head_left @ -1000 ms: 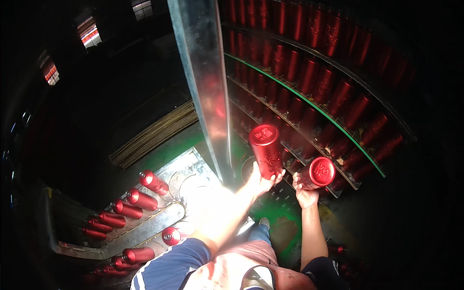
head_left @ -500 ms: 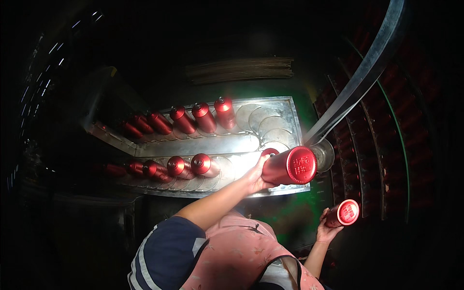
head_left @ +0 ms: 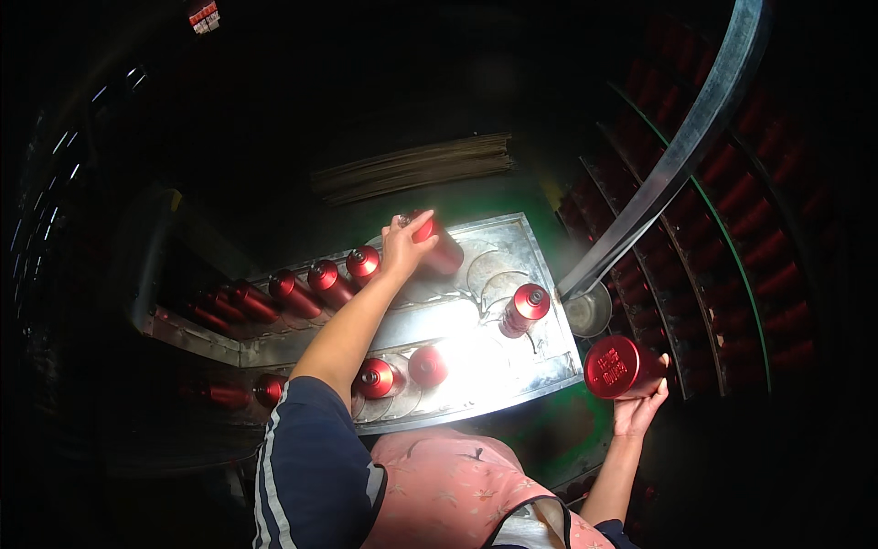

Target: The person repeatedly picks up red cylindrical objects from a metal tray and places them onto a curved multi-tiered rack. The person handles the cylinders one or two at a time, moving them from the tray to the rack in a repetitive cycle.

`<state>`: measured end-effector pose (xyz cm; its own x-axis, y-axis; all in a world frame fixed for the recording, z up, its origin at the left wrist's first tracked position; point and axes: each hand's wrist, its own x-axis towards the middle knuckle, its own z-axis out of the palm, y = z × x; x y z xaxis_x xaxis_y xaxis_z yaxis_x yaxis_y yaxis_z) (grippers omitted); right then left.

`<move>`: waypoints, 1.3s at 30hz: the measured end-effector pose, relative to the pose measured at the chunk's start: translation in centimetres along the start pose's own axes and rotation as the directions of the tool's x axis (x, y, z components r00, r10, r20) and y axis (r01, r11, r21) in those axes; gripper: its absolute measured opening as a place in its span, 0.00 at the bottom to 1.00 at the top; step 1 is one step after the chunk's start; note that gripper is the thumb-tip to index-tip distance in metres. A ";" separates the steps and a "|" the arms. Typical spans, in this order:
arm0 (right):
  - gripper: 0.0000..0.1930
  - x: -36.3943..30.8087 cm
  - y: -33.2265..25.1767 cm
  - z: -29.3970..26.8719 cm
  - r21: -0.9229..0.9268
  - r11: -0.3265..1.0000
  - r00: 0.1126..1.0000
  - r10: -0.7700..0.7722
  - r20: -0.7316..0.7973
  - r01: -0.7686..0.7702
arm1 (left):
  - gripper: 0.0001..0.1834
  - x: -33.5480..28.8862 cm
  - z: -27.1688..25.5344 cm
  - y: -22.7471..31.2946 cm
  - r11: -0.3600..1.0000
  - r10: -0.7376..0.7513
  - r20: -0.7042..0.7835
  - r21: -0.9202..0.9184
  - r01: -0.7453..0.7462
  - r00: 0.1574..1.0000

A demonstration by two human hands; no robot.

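Darkness surrounds the metal conveyor [head_left: 412, 325], whose surface glares white toward its right end. My left hand [head_left: 404, 242] is part-closed around the top of one red bottle [head_left: 444, 255] on the conveyor's far side; I cannot tell whether the base bears fully on the surface. My right hand [head_left: 640, 407] is curled around a second red bottle [head_left: 615, 368], base toward me, just off the conveyor's right end. Hazard: releasing the left grip off balance could tip that bottle into the bottle row [head_left: 362, 264] along the conveyor's far side. Hazard: a slack right grip could drop the second bottle, as no support shows beneath it. Hazard: swinging it inward too low could strike the standing bottle [head_left: 526, 311] at the conveyor's right end. Glare may mask poor seating.
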<state>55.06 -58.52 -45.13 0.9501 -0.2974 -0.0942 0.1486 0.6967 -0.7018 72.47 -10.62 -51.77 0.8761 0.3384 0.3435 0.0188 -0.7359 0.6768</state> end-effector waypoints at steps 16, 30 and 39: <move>0.25 12.4 36.0 21.6 -0.751 -0.102 0.741 0.297 0.602 0.652 | 0.20 -7.2 -7.1 -5.6 0.963 0.147 0.280 -0.258 -0.073 0.949; 0.15 -2.9 14.1 7.1 -0.711 0.584 0.910 -0.129 0.395 0.391 | 0.13 -15.1 0.5 12.1 0.625 0.371 0.654 -0.701 0.344 0.659; 0.17 -39.2 7.3 -23.7 -0.757 0.651 0.404 -0.678 -0.613 -0.057 | 0.10 -40.4 6.5 25.3 0.809 0.573 0.779 -0.489 0.325 -0.254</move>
<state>12.43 -57.28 -63.32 0.1152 -0.9933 0.0050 -0.1653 -0.0241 -0.9859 40.67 -46.71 -52.80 0.1635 -0.9646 -0.2068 0.0647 -0.1987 0.9779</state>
